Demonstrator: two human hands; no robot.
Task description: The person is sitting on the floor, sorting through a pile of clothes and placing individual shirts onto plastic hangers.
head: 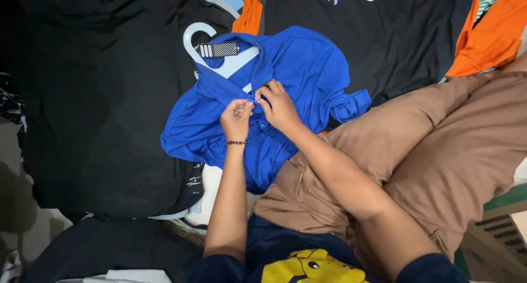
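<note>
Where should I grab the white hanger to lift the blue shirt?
Take the hanger by its curved hook, coming from the upper left. The hook sticks out bare past the collar of the blue shirt, while the shirt hides its arms, and both hands are busy lower down.

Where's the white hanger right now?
In the head view, the white hanger lies upper left of centre, tucked into the collar of the blue shirt, just above the left hand and right hand.
</note>
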